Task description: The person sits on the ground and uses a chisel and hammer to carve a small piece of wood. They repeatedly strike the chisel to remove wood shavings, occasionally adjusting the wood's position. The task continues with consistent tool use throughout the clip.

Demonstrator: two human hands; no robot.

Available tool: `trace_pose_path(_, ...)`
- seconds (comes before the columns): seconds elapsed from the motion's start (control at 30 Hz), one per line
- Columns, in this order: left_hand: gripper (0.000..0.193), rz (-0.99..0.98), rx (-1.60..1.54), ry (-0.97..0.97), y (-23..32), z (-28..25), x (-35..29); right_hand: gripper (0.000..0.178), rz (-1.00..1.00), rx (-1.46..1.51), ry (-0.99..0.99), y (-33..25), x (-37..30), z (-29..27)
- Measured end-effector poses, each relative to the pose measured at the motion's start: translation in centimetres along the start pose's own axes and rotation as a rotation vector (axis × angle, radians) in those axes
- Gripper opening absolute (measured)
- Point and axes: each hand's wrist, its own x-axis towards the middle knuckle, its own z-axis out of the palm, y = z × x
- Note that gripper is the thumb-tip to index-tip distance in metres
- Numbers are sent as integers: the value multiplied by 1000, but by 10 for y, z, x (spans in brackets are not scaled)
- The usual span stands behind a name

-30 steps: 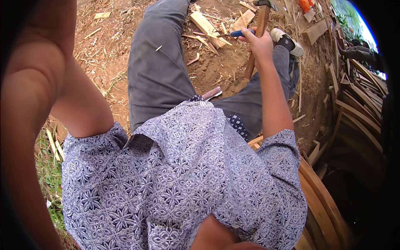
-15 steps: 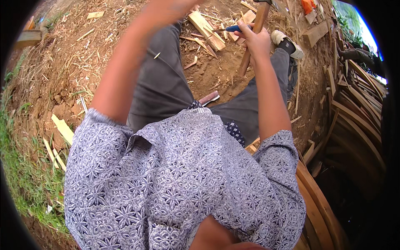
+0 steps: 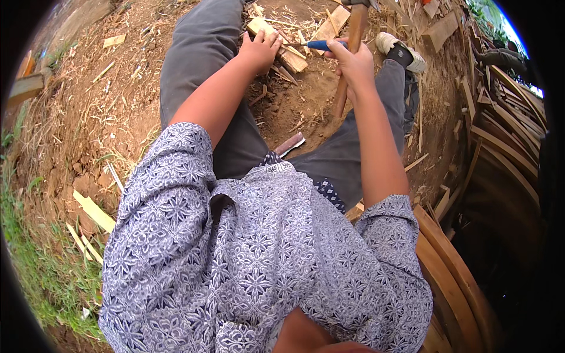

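My left hand (image 3: pixel 259 53) lies on a pale block of wood (image 3: pixel 292 60) on the dirt between my legs, its fingers spread over the top. In my right hand (image 3: pixel 356 69) two tools are held together. One is a hammer (image 3: pixel 355 30) with a long wooden handle that slants down past my palm; its dark metal head shows only in part at the top edge. The other is a blue-handled chisel (image 3: pixel 319 45), pinched at the handle's end, with its thin metal blade pointing left toward the block. From here I cannot tell whether its tip touches the wood.
Wood chips and offcuts lie around the block, with a larger board piece (image 3: pixel 332 26) behind it. A reddish-brown, light-edged piece (image 3: pixel 290 143) rests between my thighs. At the right, stacked curved planks (image 3: pixel 507 154) stand beside a dark hollow. Grass (image 3: pixel 53 288) grows at the lower left.
My left hand has come down from mid-air onto the wood block. My right hand still holds the hammer and chisel, shifted slightly. My left leg has swung to the left.
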Motion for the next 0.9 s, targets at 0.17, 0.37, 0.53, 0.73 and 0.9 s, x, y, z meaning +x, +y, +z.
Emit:
trace_pose_path(0.17,83,10,51,32,2,5,-4,35,88,273,162,32,-12,-19)
trace_pose_path(0.37,79,19,76,104,2,9,-4,35,113,458,230,61,-9,-53)
trace_pose_path(0.53,77,24,126,121,1,0,-7,36,87,363,222,47,-13,-69)
trace_pose_path(0.73,59,72,184,365,-1,6,-5,37,1,103,125,20,-3,-69)
trace_pose_path(0.9,34,135,219,444,1,11,-1,40,-9,-27,18,4,13,-60)
